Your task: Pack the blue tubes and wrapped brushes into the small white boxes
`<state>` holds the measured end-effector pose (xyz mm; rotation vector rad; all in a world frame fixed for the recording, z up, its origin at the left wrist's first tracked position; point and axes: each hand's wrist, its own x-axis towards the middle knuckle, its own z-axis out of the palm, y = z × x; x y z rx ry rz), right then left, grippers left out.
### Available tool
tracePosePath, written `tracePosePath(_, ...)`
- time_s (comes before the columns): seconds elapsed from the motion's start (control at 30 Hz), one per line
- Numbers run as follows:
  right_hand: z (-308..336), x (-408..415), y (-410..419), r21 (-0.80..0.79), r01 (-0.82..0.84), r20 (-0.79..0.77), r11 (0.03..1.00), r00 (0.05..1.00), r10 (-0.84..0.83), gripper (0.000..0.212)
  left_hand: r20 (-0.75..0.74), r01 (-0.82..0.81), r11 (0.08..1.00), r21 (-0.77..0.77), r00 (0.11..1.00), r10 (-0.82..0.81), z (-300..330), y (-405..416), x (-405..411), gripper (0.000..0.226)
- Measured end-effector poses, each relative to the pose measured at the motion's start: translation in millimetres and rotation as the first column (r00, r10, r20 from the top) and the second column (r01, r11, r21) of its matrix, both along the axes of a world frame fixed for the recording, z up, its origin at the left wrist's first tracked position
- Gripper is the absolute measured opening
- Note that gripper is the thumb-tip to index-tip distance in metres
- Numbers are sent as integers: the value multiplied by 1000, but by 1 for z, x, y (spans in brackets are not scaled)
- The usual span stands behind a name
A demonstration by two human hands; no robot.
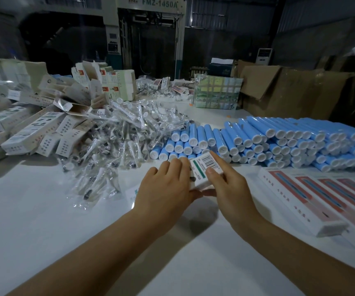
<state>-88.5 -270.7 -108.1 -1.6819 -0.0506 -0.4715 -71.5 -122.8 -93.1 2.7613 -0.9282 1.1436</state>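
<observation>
- both hands on one small white box (204, 170), held just above the table (44, 210) mid-way, near the front of the tube stack
- left hand (165, 189) fingers curled round its left side, thumb under
- right hand (229, 186) pinching the barcode end, index finger on top
- blue tubes (279, 144) stacked w/ white caps facing me, toward the right edge
- wrapped brushes (112, 146) heaped left of the tubes
- open boxes (33, 129) piled at the left edge
- closed pink-print boxes (321, 201) in a row at the right edge

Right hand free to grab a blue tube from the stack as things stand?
Probably not yet: the right hand grips the small white box together with the left hand. The blue tubes lie uncovered just beyond it, nothing between.
</observation>
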Motion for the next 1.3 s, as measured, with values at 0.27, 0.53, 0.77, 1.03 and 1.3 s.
tracePosePath(0.27,18,-6,-2,95,-102,147,990,985,87,43,-437,80,769,-634,784,-442,24,10,12,45)
tracePosePath(0.53,15,-9,17,-369,-124,21,921,990,142,61,-8,-669,-38,-742,66,-998,17,-5,7,48)
tracePosePath(0.77,13,-4,14,-521,4,15,854,1000,4,63,-95,-570,-70,-818,254,-962,10,-8,10,35)
tracePosePath(1.03,41,-14,-46,-811,86,-79,578,964,-255,68,-257,-461,-26,-887,539,-802,6,11,22,17)
tracePosePath(1.3,24,-50,-136,-991,-59,-125,119,717,-686,62,-307,-352,133,-927,503,-808,-7,5,25,16)
